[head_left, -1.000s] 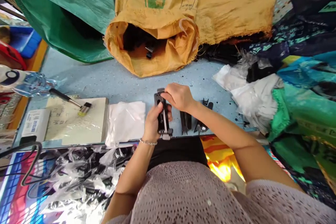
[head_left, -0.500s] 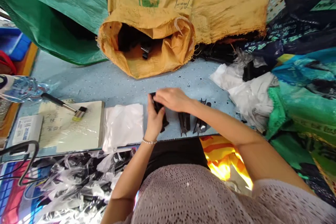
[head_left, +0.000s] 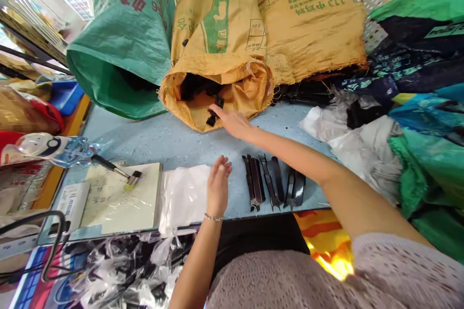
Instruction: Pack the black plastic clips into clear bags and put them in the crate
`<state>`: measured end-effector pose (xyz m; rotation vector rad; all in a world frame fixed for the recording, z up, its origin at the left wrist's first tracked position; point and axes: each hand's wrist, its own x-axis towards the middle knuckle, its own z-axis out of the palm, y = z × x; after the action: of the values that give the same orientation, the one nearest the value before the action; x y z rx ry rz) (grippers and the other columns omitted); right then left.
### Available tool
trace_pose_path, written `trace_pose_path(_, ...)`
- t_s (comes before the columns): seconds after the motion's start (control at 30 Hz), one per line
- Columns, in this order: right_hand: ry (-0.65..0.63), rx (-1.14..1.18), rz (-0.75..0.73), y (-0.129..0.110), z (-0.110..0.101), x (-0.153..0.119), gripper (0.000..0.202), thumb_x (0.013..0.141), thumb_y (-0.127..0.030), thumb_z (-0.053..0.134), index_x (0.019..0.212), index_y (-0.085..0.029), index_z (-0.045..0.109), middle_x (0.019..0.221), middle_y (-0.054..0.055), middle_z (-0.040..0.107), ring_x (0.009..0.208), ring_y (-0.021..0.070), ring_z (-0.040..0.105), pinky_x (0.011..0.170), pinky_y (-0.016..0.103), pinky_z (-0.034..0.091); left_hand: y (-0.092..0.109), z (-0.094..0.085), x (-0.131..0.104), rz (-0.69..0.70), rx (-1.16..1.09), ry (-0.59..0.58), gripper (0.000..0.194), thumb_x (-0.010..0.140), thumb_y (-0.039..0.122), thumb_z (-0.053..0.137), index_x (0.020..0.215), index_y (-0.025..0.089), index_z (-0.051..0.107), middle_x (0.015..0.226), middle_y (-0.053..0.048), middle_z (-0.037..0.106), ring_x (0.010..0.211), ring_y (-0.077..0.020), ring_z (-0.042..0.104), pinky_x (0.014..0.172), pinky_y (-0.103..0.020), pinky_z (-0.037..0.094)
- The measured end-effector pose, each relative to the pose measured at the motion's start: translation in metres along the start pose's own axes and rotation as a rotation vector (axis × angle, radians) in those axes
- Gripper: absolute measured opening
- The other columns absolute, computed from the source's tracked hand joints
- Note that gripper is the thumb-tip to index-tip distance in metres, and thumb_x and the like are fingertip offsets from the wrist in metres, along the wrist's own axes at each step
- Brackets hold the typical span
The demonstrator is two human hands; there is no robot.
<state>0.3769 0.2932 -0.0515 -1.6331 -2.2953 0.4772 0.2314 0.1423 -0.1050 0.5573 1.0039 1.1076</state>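
Observation:
My right hand (head_left: 235, 123) reaches out to the mouth of a yellow woven sack (head_left: 184, 118). Its fingers close on a small black plastic part (head_left: 210, 119) at the sack's lower lip, and another black piece (head_left: 219, 101) shows just behind the fingertips. Over the blue tabletop, my left hand (head_left: 218, 186) is held near the front edge, fingers loosely bent, with nothing visible in it. To its right lie several long, narrow black plastic parts (head_left: 258, 186), side by side in three groups.
Left of my hands are a stack of clear plastic bags (head_left: 184, 193), a notepad (head_left: 134, 207) with a black-handled brush (head_left: 110, 165) on it, and a water bottle (head_left: 74, 150). A green sack (head_left: 123, 77) stands back left. Crumpled white bags (head_left: 358, 140) lie at right.
The black part that both hands held now appears laid down with the others at right. My right hand has moved forward to the sack; my left hand has let go. The view has tilted up.

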Motion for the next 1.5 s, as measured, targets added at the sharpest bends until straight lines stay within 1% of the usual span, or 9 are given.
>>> trace_pose_path(0.23,-0.268,0.330,-0.240,-0.034,0.000,-0.161,0.036,0.104,-0.034,0.046,0.138,-0.023,0.050,0.085,0.001,0.074,0.067,0.0172,0.067,0.063,0.028,0.046,0.034,0.010,0.013,-0.120,-0.308,-0.111,0.050,0.086,0.060,0.070,0.117,0.021,0.066,0.099,-0.005,0.071,0.080,-0.0133,0.069,0.074,-0.025,0.057)
trace_pose_path(0.43,0.076,0.039,-0.096,-0.031,-0.011,-0.119,0.040,0.106,-0.048,0.037,0.106,-0.015,0.061,0.098,0.014,0.072,0.092,0.0246,0.065,0.072,0.032,0.040,0.020,0.019,-0.025,-0.018,0.097,0.010,0.056,0.086,0.065,0.068,0.119,0.020,0.062,0.078,-0.001,0.067,0.062,-0.0136,0.066,0.057,-0.024,0.054)
trace_pose_path(0.57,-0.076,-0.022,0.074,-0.039,-0.002,-0.106,0.049,0.110,-0.044,0.025,0.101,-0.018,0.065,0.085,0.009,0.073,0.077,0.0220,0.064,0.064,0.031,0.032,0.012,0.019,-0.027,0.066,0.222,0.091,0.054,0.087,0.066,0.065,0.119,0.023,0.061,0.074,0.002,0.064,0.057,-0.0126,0.064,0.053,-0.023,0.051)
trace_pose_path(0.77,-0.231,0.046,-0.163,-0.055,0.017,-0.182,0.042,0.107,-0.047,0.042,0.100,-0.015,0.067,0.092,0.012,0.074,0.080,0.0218,0.064,0.065,0.033,0.032,0.016,0.009,-0.018,0.081,0.237,0.242,0.052,0.090,0.068,0.056,0.106,0.019,0.060,0.067,0.001,0.065,0.055,-0.0133,0.063,0.056,-0.024,0.051)
trace_pose_path(0.87,-0.345,0.083,-0.056,-0.058,0.020,-0.200,0.045,0.109,-0.044,0.036,0.095,-0.016,0.068,0.082,0.009,0.073,0.072,0.0196,0.063,0.062,0.032,0.030,0.016,0.004,-0.013,0.108,0.300,0.194,0.046,0.092,0.066,0.055,0.109,0.022,0.056,0.076,0.000,0.069,0.057,-0.0137,0.064,0.058,-0.025,0.052)
trace_pose_path(1.0,-0.314,0.172,-0.044,-0.042,0.003,-0.146,0.049,0.109,-0.047,0.029,0.095,-0.020,0.067,0.084,0.007,0.072,0.076,0.0202,0.064,0.065,0.031,0.034,0.004,-0.002,-0.005,0.209,0.579,0.137,0.038,0.093,0.059,0.057,0.102,0.022,0.061,0.097,-0.007,0.070,0.093,-0.0225,0.069,0.088,-0.036,0.055)
trace_pose_path(1.13,0.042,-0.033,-0.017,-0.007,-0.012,-0.023,0.040,0.109,-0.027,0.026,0.127,-0.014,0.059,0.125,0.016,0.066,0.114,0.0285,0.060,0.087,0.037,0.044,-0.016,0.008,-0.007,0.270,0.722,0.130,0.042,0.084,0.038,0.073,0.121,0.021,0.062,0.138,-0.016,0.059,0.144,-0.0340,0.043,0.124,-0.052,0.024)
trace_pose_path(1.3,0.093,-0.269,0.003,0.025,-0.014,0.111,0.063,0.096,0.000,0.023,0.158,-0.009,0.033,0.163,0.021,0.034,0.144,0.0365,0.036,0.106,0.052,0.042,-0.029,0.014,-0.010,0.292,0.595,0.099,0.062,0.082,0.028,0.075,0.139,0.027,0.053,0.161,-0.015,0.034,0.157,-0.0336,0.022,0.130,-0.050,0.004)
trace_pose_path(1.5,0.120,-0.294,0.070,0.031,-0.015,0.142,0.053,0.096,0.000,0.025,0.141,0.002,0.053,0.149,0.033,0.048,0.133,0.0389,0.049,0.104,0.060,0.042,-0.027,0.006,-0.008,0.255,0.589,0.048,0.052,0.087,0.033,0.072,0.136,0.036,0.057,0.159,-0.012,0.036,0.155,-0.0367,0.023,0.128,-0.051,0.003)
